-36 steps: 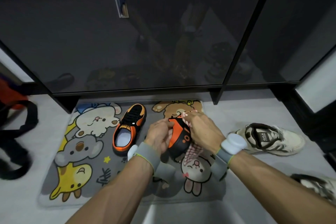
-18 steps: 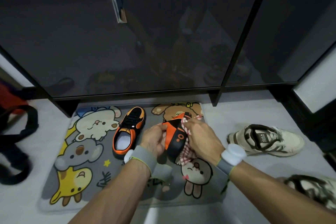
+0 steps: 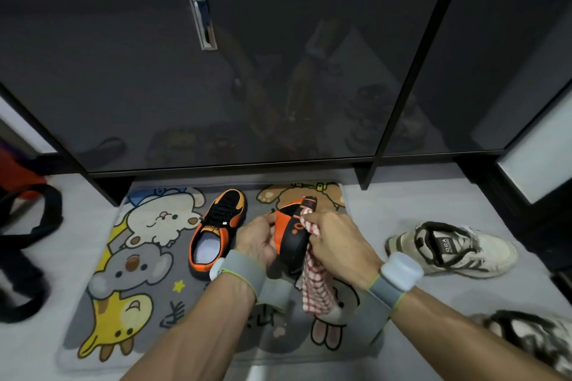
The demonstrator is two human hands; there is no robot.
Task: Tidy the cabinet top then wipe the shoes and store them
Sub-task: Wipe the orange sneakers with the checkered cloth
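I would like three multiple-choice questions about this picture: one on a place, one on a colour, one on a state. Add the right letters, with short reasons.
1. Where does the free orange shoe lie? A on the cartoon mat; B inside the cabinet; C on the bare floor.
2. Which colours has the cloth? A blue and yellow; B red and white; C plain black.
3. How is the cabinet door? A closed; B half open; C taken off.
Key: 1 A, it rests on the mat beside the left hand gripping the other shoe. 2 B, red-and-white checks hang below the right hand. 3 A, its dark panel shows no gap.
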